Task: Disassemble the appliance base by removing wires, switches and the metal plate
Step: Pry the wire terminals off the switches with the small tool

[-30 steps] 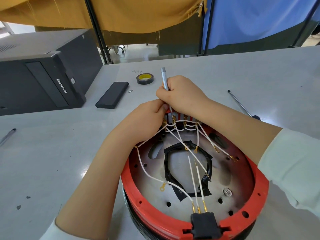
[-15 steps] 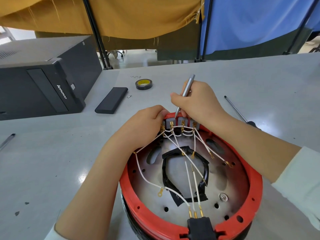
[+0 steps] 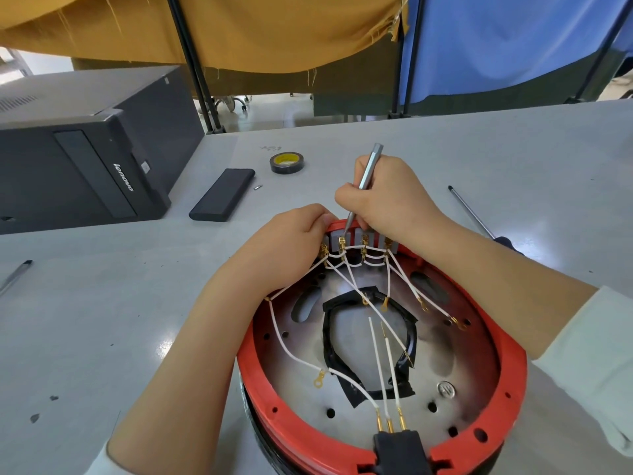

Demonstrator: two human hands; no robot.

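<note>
Black connector block (image 3: 400,447) seated at near rim of red appliance base (image 3: 507,382), three white wires (image 3: 380,365) running up from it. Base standing on grey tabletop (image 3: 120,320), open side up. Metal plate (image 3: 442,351) inside, with black taped loop (image 3: 330,323) at centre and one screw (image 3: 446,389) toward near right. Loose gold ring terminals (image 3: 319,374) lying on plate at wire ends.

Row of grey switches (image 3: 356,238) mounted at far rim, wires fanning out from them across plate.

Left hand (image 3: 291,241) resting at left end of switch row, fingers curled over far rim, gripping the base there. Right hand (image 3: 387,197) just behind the switches, fingers closed round a silver screwdriver (image 3: 365,176), held tilted, handle up and away. Tip set down at top of switch row, between the two hands, just beside left fingertips.

Second screwdriver (image 3: 471,212) lying on tabletop right of base, partly hidden by right forearm. Further off: flat black case (image 3: 222,194), small metal piece (image 3: 257,187) beside it, roll of black tape (image 3: 287,162). Black computer tower (image 3: 78,159) lying at far left. Another tool (image 3: 15,276) at left edge. Mustard cloth (image 3: 239,25) and blue cloth (image 3: 496,46) hanging beyond tabletop.
</note>
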